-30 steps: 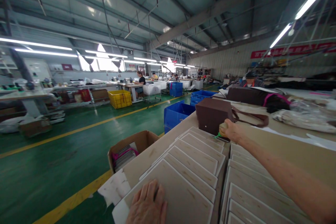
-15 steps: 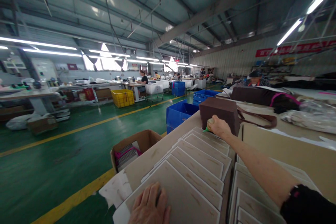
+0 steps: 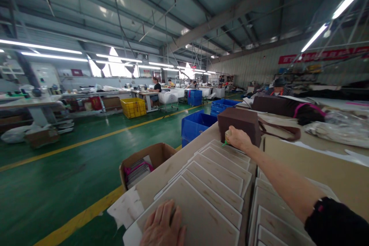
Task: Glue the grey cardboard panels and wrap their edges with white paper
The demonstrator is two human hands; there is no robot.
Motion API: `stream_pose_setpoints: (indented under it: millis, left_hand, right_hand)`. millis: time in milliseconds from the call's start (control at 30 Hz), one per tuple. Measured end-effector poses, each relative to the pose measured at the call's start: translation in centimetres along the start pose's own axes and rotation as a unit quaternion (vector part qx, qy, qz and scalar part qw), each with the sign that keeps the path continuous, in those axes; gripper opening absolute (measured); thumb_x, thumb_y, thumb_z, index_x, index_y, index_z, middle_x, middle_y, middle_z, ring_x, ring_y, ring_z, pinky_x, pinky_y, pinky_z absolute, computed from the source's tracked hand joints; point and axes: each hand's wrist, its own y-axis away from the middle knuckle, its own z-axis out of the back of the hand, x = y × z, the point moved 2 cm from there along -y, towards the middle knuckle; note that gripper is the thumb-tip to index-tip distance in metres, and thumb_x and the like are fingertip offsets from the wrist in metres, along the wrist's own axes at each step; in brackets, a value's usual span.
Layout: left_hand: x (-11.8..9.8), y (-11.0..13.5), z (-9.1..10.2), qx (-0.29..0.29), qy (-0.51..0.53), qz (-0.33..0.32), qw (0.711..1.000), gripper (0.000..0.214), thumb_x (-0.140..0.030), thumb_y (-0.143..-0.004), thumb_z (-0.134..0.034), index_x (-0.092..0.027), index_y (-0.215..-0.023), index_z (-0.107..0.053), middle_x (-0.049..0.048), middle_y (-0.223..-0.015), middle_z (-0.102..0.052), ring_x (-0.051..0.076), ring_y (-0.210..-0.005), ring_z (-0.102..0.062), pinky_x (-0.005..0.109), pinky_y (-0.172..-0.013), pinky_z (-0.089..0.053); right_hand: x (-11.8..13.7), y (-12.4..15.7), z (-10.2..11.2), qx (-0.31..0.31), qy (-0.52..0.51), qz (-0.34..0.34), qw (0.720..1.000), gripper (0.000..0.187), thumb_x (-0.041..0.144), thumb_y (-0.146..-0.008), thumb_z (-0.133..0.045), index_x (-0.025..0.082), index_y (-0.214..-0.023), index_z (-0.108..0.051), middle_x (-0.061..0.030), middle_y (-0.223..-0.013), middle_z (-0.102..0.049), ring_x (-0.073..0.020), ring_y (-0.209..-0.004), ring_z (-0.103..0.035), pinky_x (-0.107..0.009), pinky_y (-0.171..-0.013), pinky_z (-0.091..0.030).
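My left hand (image 3: 163,225) lies flat on a beige card panel (image 3: 190,215) at the near edge of the table, holding nothing. My right hand (image 3: 239,139) is shut around a small cream-coloured bottle with a green tip (image 3: 228,137), and that tip touches the lower left of a dark brown box (image 3: 238,125). A brown strap (image 3: 279,133) runs from the box to the right. Overlapping white-edged card panels (image 3: 216,177) lie in rows between my hands, with another stack (image 3: 273,215) under my right forearm.
A cardboard box (image 3: 147,165) of pink-trimmed printed items stands off the table's left edge, above blue crates (image 3: 196,127). A dark bag with pink straps (image 3: 288,107) and plastic wrap (image 3: 337,130) lie to the right. A co-worker (image 3: 278,88) sits beyond them.
My right hand has moved left along the brown box, with the bottle tip now lower on its side. A black sleeve has come into view at lower right. My left hand stays put.
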Motion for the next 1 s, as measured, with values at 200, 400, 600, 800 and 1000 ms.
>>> stream_pose_setpoints:
  millis: [200, 400, 600, 800, 1000]
  left_hand:
    - [-0.3, -0.2, 0.7, -0.006, 0.011, 0.002, 1.000, 0.028, -0.029, -0.087, -0.056, -0.022, -0.114, -0.061, 0.0096, -0.116, -0.066, 0.026, -0.107, -0.063, 0.038, -0.088, -0.053]
    - [-0.4, -0.2, 1.0, 0.005, 0.029, 0.020, 0.999, 0.027, -0.027, -0.089, -0.052, -0.021, -0.114, -0.062, 0.0103, -0.118, -0.064, 0.026, -0.110, -0.061, 0.041, -0.091, -0.052]
    - [-0.4, -0.4, 0.9, 0.021, 0.040, 0.030, 0.999, 0.028, -0.026, -0.090, -0.050, -0.021, -0.115, -0.063, 0.0106, -0.118, -0.064, 0.027, -0.110, -0.061, 0.042, -0.091, -0.052]
    - [-0.3, -0.5, 0.9, 0.024, 0.036, 0.025, 0.999, 0.028, -0.030, -0.091, -0.050, -0.022, -0.114, -0.064, 0.0112, -0.118, -0.064, 0.027, -0.110, -0.061, 0.042, -0.093, -0.052]
    - [-0.2, -0.4, 0.9, 0.034, 0.035, 0.021, 0.999, 0.029, -0.029, -0.092, -0.049, -0.021, -0.115, -0.065, 0.0121, -0.118, -0.066, 0.027, -0.110, -0.062, 0.043, -0.092, -0.053]
  right_hand:
    - [-4.7, 2.4, 0.7, 0.002, 0.019, -0.010, 1.000, 0.035, 0.045, -0.096, -0.054, 0.017, -0.116, -0.059, -0.0054, -0.101, -0.064, -0.0183, -0.086, -0.063, -0.039, -0.079, -0.053]
    - [-9.3, 4.0, 0.9, -0.005, 0.022, -0.045, 0.999, 0.034, 0.044, -0.096, -0.054, 0.017, -0.116, -0.059, -0.0055, -0.102, -0.064, -0.0178, -0.085, -0.063, -0.038, -0.078, -0.053]
    - [-10.1, 4.6, 1.0, -0.003, 0.015, -0.052, 0.999, 0.034, 0.044, -0.096, -0.055, 0.017, -0.115, -0.060, -0.0054, -0.102, -0.064, -0.0174, -0.085, -0.063, -0.038, -0.077, -0.054]
    - [-7.5, 4.3, 0.7, -0.011, 0.009, -0.042, 0.999, 0.034, 0.044, -0.096, -0.055, 0.016, -0.116, -0.060, -0.0058, -0.104, -0.064, -0.0182, -0.087, -0.063, -0.039, -0.079, -0.054]
    - [-5.5, 3.2, 0.2, -0.009, 0.000, -0.036, 0.999, 0.036, 0.046, -0.096, -0.054, 0.017, -0.117, -0.059, -0.0059, -0.104, -0.064, -0.0188, -0.088, -0.063, -0.040, -0.080, -0.053]
